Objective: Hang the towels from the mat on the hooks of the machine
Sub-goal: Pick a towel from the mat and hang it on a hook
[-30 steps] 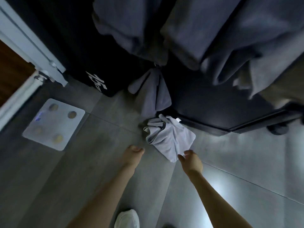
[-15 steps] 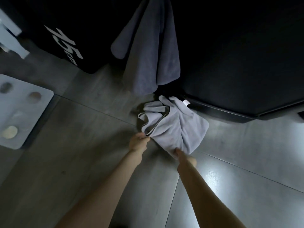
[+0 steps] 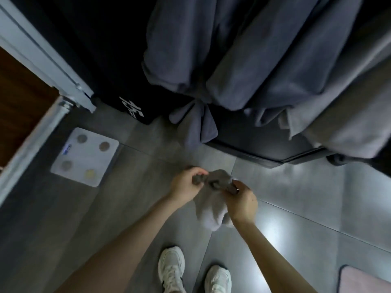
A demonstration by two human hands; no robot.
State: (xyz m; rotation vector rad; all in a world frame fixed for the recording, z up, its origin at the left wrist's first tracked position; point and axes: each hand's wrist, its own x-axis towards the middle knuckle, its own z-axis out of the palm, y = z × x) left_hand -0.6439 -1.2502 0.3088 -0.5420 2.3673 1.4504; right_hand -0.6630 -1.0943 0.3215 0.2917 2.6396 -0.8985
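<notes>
From the head camera we look down at both our hands holding one grey towel [image 3: 211, 210] over the tiled floor [image 3: 306, 199], just below the middle of the frame. Our left hand [image 3: 186, 185] has its fingers curled shut on one bunched edge of it, and our right hand [image 3: 243, 199] pinches the edge beside that; the rest of the cloth hangs down between our wrists.

Above them, across the upper right of the frame, several dark grey towels [image 3: 243, 49] hang in thick folds in front of the black machine [image 3: 264, 142], covering most of its face. A smaller towel [image 3: 194, 125] hangs lower, gathered at a knot-like point and reaching down close to the floor, right at the machine's base.

At the left centre a white bathroom scale [image 3: 84, 156] with four round pads lies flat on the tiles, well apart from our hands. A white door frame [image 3: 42, 62] runs along the upper left. Our white sneakers [image 3: 172, 269] stand at the bottom centre, and a pink mat [image 3: 366, 280] shows its corner at the lower right.

White writing [image 3: 132, 108] on a black surface left of the small towel looks like "75", with smaller letters we cannot read.
</notes>
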